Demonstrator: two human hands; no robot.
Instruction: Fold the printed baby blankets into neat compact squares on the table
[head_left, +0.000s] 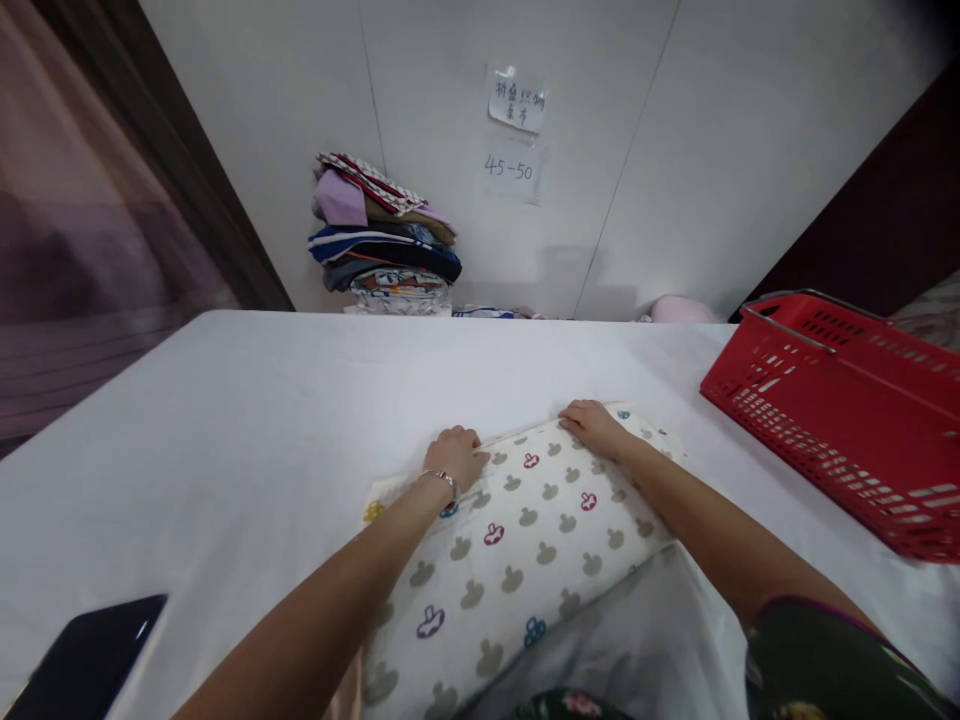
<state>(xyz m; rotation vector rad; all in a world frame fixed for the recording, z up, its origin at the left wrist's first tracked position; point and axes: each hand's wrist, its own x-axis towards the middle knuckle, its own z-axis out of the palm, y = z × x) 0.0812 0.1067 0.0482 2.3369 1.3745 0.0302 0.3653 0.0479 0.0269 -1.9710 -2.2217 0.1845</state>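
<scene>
Mid-frame, the left hand and then the right hand are curling at the top edge of a long white mushroom-print cloth, lying lower middle; I can't tell if they're pinching. They're probably straightening it; the next move calls for even hands.

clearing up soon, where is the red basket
In the head view, the red basket stands at the right edge, on the white table, right of the mushroom-patterned cloth.

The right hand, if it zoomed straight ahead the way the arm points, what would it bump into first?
The right hand would cross some white tabletop, then probably meet the stack of folded cloths behind it, though depth is hard to judge.
</scene>
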